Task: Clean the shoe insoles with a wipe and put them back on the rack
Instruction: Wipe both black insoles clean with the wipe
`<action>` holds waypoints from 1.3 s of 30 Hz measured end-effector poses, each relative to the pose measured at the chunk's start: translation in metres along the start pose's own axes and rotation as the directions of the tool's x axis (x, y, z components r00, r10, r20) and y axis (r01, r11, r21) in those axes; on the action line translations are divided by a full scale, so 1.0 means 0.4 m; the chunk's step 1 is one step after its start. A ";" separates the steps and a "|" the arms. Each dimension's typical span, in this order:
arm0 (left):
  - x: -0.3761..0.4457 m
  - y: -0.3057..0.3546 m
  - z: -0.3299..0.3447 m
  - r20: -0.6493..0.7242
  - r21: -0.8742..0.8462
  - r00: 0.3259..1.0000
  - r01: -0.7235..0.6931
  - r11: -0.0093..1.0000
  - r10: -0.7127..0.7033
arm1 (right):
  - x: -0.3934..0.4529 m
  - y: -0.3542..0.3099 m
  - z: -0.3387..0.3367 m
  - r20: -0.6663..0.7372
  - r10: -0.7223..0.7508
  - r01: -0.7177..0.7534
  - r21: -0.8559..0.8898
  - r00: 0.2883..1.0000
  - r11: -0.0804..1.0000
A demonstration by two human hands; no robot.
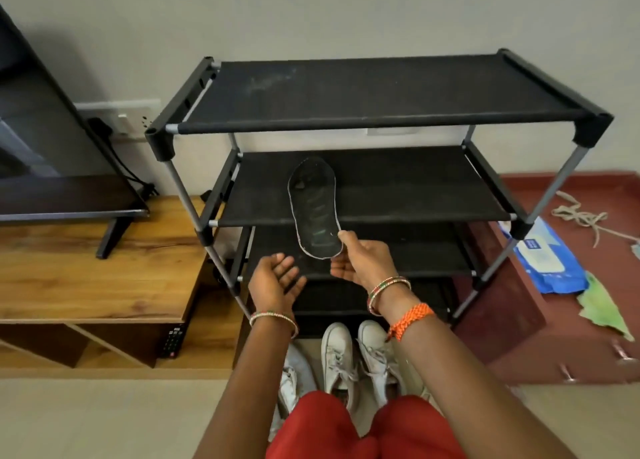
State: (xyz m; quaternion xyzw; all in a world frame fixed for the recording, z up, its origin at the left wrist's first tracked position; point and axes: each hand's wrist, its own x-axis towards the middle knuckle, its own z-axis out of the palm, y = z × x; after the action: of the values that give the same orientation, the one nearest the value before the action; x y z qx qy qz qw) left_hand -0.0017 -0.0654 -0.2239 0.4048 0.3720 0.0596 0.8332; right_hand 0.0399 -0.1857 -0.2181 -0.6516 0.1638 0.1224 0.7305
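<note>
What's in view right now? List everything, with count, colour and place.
insole: one, dark with pale edge, held over the rack's second shelf
shoe rack: one, black shelves on grey poles, against the wall
sneakers: at least three, white, on the floor in front of the rack
wipes pack: one, blue and white, on the floor right of the rack
green cloth: one, beside the pack
cord: one, pale, on the red floor at right
TV: one, black, on the wooden cabinet
remote: one, black, below the cabinet top
left hand: open, holds nothing
right hand: pinches the insole's heel
</note>
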 end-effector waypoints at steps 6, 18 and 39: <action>-0.073 -0.200 0.041 0.098 0.258 0.954 0.252 0.933 -0.284 | -0.015 0.055 -0.161 -0.069 0.054 -0.057 -0.035 0.996 0.998; -0.242 -0.446 0.314 0.544 0.780 0.734 -0.263 0.568 -0.406 | -0.022 0.166 -0.863 -0.567 -0.438 -0.169 -0.724 0.698 0.668; -0.135 -0.413 0.338 0.495 0.716 0.803 -0.161 0.679 -0.332 | 0.050 0.079 -0.956 -0.771 -0.436 -0.010 -0.497 0.464 0.868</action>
State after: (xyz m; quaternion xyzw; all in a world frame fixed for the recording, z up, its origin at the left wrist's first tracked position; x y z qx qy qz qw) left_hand 0.0165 -0.2819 -0.2582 0.6801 0.1062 -0.2633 0.6759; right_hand 0.0153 -0.5619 -0.2921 -0.7833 0.3903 -0.2833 0.3922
